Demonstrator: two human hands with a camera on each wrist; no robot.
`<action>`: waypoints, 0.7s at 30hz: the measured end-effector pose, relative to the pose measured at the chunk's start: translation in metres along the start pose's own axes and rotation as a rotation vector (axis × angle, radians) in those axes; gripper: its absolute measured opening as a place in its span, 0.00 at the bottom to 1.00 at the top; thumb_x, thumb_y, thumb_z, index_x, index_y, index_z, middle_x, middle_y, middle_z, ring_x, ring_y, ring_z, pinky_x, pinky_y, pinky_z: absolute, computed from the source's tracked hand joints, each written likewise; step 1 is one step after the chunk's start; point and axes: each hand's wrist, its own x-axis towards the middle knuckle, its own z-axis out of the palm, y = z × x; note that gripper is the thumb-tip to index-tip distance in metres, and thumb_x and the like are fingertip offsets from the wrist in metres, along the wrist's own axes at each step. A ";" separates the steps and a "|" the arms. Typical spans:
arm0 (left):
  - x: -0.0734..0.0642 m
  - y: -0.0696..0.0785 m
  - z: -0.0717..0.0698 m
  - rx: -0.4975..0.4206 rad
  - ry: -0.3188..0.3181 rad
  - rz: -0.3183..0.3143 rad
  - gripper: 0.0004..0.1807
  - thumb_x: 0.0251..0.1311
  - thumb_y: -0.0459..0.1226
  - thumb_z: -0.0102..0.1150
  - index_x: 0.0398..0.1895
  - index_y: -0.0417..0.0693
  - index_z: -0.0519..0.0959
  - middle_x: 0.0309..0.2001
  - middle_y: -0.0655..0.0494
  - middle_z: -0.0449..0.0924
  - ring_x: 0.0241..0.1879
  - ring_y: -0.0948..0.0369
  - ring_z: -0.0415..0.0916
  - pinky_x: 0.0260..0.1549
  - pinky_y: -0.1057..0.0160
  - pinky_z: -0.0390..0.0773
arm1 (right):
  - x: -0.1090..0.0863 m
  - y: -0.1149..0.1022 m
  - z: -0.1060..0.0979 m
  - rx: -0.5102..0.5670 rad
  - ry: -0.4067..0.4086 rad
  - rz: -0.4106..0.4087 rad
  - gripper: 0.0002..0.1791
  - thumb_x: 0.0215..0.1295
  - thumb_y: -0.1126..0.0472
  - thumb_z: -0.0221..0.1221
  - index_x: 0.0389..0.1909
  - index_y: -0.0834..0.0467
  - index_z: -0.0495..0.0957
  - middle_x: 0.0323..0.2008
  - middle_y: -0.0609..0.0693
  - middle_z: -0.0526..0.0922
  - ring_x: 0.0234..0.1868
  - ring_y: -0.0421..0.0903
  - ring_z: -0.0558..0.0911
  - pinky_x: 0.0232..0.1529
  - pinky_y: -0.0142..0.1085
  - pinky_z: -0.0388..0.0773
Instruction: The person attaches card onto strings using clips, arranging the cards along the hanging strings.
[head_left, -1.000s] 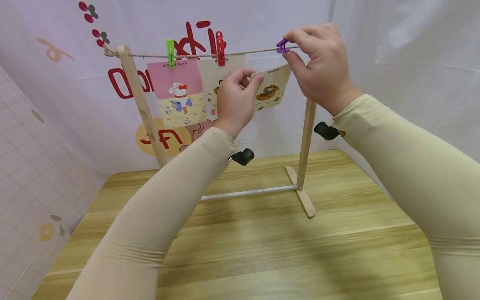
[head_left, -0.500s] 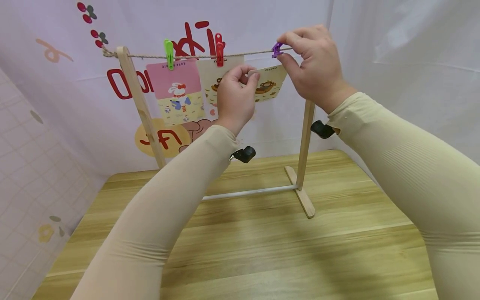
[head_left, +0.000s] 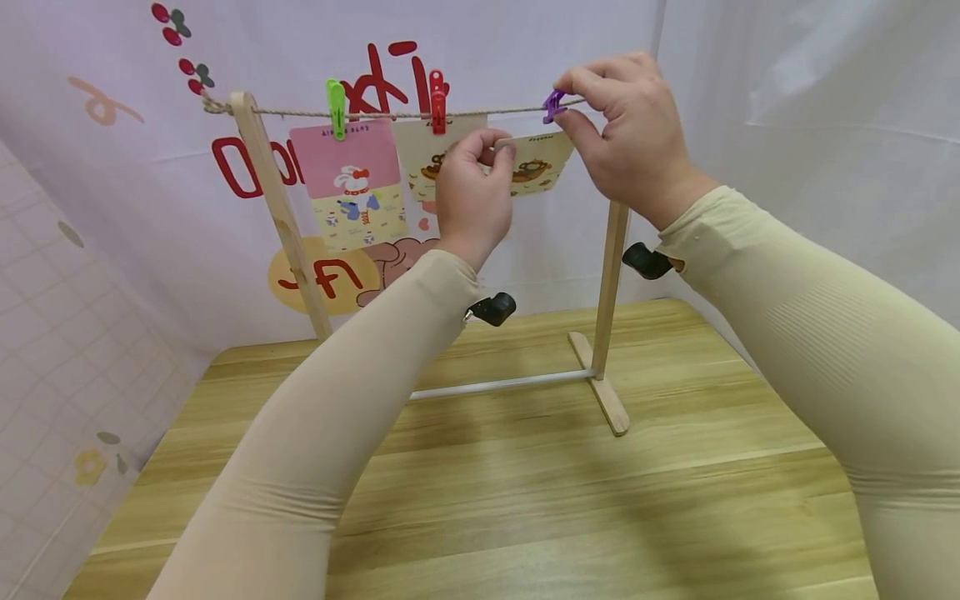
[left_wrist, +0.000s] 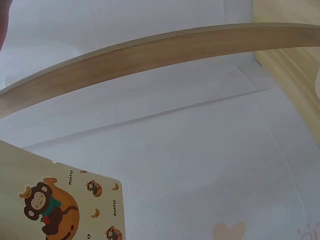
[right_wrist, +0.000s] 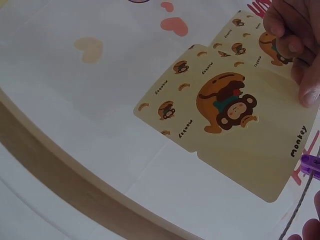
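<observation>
My left hand [head_left: 474, 187] pinches the top left corner of a cream monkey card [head_left: 542, 173], which slants below the rope [head_left: 502, 109]. My right hand [head_left: 633, 125] pinches a purple clothespin [head_left: 553, 106] between thumb and fingers, right at the rope. In the right wrist view the clothespin [right_wrist: 311, 164] sits on the line of the rope [right_wrist: 300, 202], just beyond the top edge of the card [right_wrist: 270, 145]. Part of the same card [left_wrist: 100, 200] shows in the left wrist view. Left of it, a red clothespin [head_left: 438, 104] holds another monkey card [head_left: 420, 137] on the rope.
A green clothespin [head_left: 337, 108] holds a pink and yellow rabbit card [head_left: 360, 162] at the rope's left part. Wooden posts [head_left: 273, 196] carry the rope, joined low down by a white rod [head_left: 502, 385]. The frame stands on a wood-grain table [head_left: 570, 500] before a printed white cloth [head_left: 750, 100].
My right hand and the purple clothespin have shifted slightly left, and the clothespin has tilted. The held card leans more, so its picture looks shorter. My left hand keeps its pinch.
</observation>
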 end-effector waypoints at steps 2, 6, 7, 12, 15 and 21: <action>0.000 0.000 0.000 0.000 0.007 -0.007 0.11 0.78 0.42 0.58 0.54 0.50 0.84 0.41 0.58 0.76 0.45 0.65 0.71 0.38 0.70 0.73 | 0.000 0.000 0.000 0.002 -0.003 -0.002 0.12 0.78 0.56 0.61 0.49 0.60 0.87 0.54 0.57 0.88 0.62 0.58 0.75 0.59 0.44 0.68; 0.000 0.000 0.001 0.003 0.022 -0.020 0.11 0.78 0.42 0.58 0.54 0.51 0.84 0.42 0.57 0.76 0.46 0.65 0.72 0.38 0.70 0.74 | -0.001 0.000 0.001 0.016 -0.007 -0.009 0.12 0.77 0.57 0.62 0.48 0.60 0.87 0.53 0.57 0.88 0.61 0.58 0.75 0.60 0.44 0.68; 0.000 0.000 0.001 0.004 0.025 -0.023 0.11 0.78 0.42 0.58 0.54 0.51 0.84 0.42 0.57 0.76 0.46 0.65 0.72 0.37 0.70 0.74 | -0.001 0.000 0.001 0.017 -0.007 -0.009 0.12 0.77 0.57 0.62 0.48 0.60 0.87 0.53 0.57 0.88 0.61 0.58 0.75 0.60 0.44 0.68; 0.000 0.000 0.002 -0.006 0.030 -0.041 0.11 0.78 0.43 0.58 0.54 0.52 0.84 0.42 0.58 0.77 0.46 0.65 0.73 0.38 0.69 0.75 | -0.002 -0.001 0.003 0.037 -0.003 -0.008 0.11 0.76 0.58 0.63 0.47 0.60 0.88 0.52 0.56 0.89 0.60 0.58 0.75 0.60 0.44 0.67; 0.000 0.000 0.002 -0.009 0.031 -0.042 0.11 0.78 0.43 0.58 0.55 0.52 0.84 0.43 0.58 0.77 0.47 0.65 0.73 0.38 0.69 0.75 | -0.003 -0.001 0.003 0.047 0.001 -0.022 0.10 0.76 0.59 0.63 0.46 0.60 0.88 0.51 0.57 0.89 0.59 0.58 0.76 0.60 0.44 0.66; 0.000 0.000 0.002 -0.032 0.024 -0.041 0.11 0.78 0.44 0.58 0.54 0.53 0.85 0.42 0.59 0.76 0.46 0.65 0.73 0.37 0.69 0.73 | -0.004 -0.001 0.005 0.058 -0.008 -0.046 0.10 0.75 0.60 0.64 0.47 0.62 0.87 0.50 0.59 0.89 0.59 0.60 0.76 0.60 0.45 0.66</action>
